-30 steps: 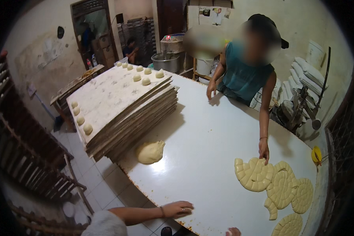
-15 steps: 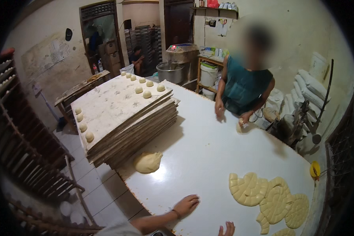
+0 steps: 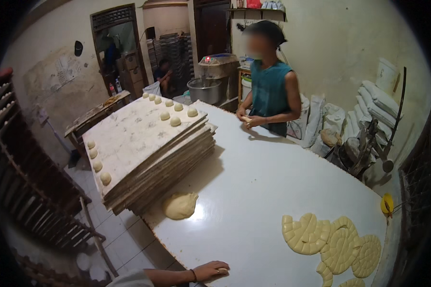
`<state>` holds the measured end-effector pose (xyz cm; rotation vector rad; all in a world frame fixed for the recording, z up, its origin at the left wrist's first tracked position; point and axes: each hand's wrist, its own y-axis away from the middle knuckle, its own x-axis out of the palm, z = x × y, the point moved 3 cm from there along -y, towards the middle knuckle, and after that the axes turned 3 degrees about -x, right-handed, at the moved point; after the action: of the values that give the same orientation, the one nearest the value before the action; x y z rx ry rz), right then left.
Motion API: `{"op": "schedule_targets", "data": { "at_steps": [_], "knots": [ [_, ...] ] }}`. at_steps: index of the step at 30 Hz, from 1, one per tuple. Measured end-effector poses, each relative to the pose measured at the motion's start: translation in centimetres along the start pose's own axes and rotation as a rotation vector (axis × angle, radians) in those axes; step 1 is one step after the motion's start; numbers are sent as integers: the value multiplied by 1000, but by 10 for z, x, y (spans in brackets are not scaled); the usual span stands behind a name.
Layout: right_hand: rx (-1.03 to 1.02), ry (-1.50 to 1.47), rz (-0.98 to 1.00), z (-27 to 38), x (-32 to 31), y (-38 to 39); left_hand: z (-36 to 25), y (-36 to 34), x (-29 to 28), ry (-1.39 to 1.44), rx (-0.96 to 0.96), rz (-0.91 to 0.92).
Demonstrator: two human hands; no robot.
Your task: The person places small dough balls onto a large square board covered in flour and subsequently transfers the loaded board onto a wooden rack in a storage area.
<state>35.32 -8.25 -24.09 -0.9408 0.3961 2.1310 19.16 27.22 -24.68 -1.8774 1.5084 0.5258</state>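
Note:
My left hand [image 3: 211, 271] rests palm down on the white table [image 3: 244, 201] at its near edge, fingers curled downward. A small pale bit shows at the fingertips; I cannot make out what it is. My right hand is out of view. Beyond my left hand sits a smooth lump of dough [image 3: 179, 205]. Flat rounds of dough [image 3: 337, 246], scored into small pieces, lie overlapping at the right. On the far side of the table a co-worker [image 3: 273, 86] in a teal sleeveless top holds a small piece of dough between both hands.
A tall stack of floured boards [image 3: 167, 167] stands at the table's left, with several dough balls [image 3: 175, 122] on top. A dark slatted rack [image 3: 38, 191] is at far left. A mixer with a metal bowl [image 3: 205, 90] and white sacks [image 3: 378, 103] stand behind.
My left hand has shifted left and nearer the table edge. My right hand has left the view. The co-worker has moved left, turned sideways and brought both hands together.

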Motion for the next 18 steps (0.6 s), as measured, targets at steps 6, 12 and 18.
{"op": "schedule_targets", "data": {
  "at_steps": [6, 12, 18],
  "knots": [
    [-78, 137, -266, 31, 41, -34, 18, -20, 4, -46, -25, -43],
    [407, -254, -236, 49, 41, -39, 2, 36, -40, 1299, -842, -158],
    [566, -790, -181, 108, 92, -55, -67, 112, -418, 1430, -126, 42]
  ]
}}
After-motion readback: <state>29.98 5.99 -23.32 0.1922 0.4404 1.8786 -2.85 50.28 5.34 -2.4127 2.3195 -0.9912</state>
